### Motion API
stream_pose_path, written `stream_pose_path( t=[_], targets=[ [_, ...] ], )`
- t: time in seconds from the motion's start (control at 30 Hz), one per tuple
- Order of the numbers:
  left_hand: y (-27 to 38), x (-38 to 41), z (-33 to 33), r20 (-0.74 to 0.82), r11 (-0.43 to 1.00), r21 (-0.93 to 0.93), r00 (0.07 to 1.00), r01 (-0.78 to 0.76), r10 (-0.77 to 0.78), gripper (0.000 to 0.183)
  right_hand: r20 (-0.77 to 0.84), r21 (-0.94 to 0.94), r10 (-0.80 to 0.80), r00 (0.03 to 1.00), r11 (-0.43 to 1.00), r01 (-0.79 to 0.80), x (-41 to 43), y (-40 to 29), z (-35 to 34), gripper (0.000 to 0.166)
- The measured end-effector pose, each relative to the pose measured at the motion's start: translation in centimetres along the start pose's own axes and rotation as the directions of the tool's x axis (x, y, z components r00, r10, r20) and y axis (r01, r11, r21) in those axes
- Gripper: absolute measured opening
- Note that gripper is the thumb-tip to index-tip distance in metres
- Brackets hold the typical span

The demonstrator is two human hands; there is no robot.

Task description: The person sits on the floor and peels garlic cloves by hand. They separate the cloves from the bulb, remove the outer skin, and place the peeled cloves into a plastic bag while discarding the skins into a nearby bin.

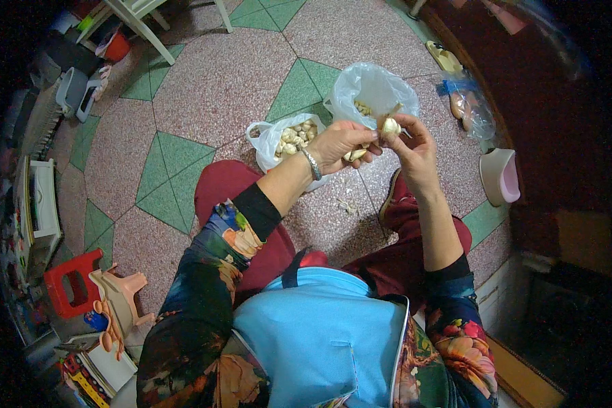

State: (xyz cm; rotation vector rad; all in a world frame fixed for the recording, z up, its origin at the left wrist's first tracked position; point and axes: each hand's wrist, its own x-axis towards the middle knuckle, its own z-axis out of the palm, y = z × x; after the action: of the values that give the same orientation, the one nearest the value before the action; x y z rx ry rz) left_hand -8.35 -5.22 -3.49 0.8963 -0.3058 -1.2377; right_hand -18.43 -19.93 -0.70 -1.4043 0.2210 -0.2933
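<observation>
My left hand (339, 145) has garlic cloves (355, 154) in its curled fingers, while its thumb and forefinger touch a garlic bulb (390, 128). The fingers and thumb of my right hand (413, 145) grip that bulb, whose dry stem points up. Just left of my left hand, a white plastic bag (265, 144) full of garlic bulbs (297, 136) stands on the floor. Beyond both hands a second, wider plastic bag (372, 81) lies open with some peeled-looking cloves (362, 108) inside. Bits of garlic skin or root (348, 206) are on the floor below the hands.
A red plastic stool (61, 285) and a beige plastic piece (117, 293) lie at the lower left. White chair legs (153, 41) stand at the upper left. Along the right wall are slippers (443, 56), bagged footwear (472, 109) and a pink-and-white potty (494, 176).
</observation>
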Motion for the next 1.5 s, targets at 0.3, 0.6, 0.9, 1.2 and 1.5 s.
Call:
stream_pose_path(
  t=[0.3, 0.6, 0.9, 1.2, 1.5],
  targets=[
    [0.5, 0.0, 0.1, -0.062, 0.999, -0.042, 0.998, 0.026, -0.028, 0.034, 0.053, -0.339, -0.208, 0.977, 0.916, 0.214, 0.4, 0.4, -0.4, 0.031],
    [0.6, -0.1, 0.3, -0.145, 0.997, 0.052, 0.988, -0.049, 0.056, 0.022, 0.121, -0.473, -0.091, 0.988, 0.87, 0.138, 0.0, 0.3, -0.3, 0.028],
    [0.1, 0.1, -0.3, -0.172, 0.993, -0.011, 0.978, -0.118, 0.114, 0.016, 0.15, -0.654, -0.254, 0.956, 0.7, 0.288, 0.1, 0.2, 0.9, 0.024],
    [-0.3, 0.4, -0.4, -0.194, 0.982, -0.113, 0.972, -0.154, 0.131, 0.016, 0.019, -0.568, -0.218, 0.976, 0.801, 0.19, 0.0, 0.9, 1.4, 0.021],
    [0.5, 0.0, 0.2, -0.115, 0.986, -0.116, 0.988, -0.12, 0.107, 0.021, 0.056, -0.321, -0.196, 0.979, 0.925, 0.204, 0.4, 1.3, 0.9, 0.023]
  ],
)
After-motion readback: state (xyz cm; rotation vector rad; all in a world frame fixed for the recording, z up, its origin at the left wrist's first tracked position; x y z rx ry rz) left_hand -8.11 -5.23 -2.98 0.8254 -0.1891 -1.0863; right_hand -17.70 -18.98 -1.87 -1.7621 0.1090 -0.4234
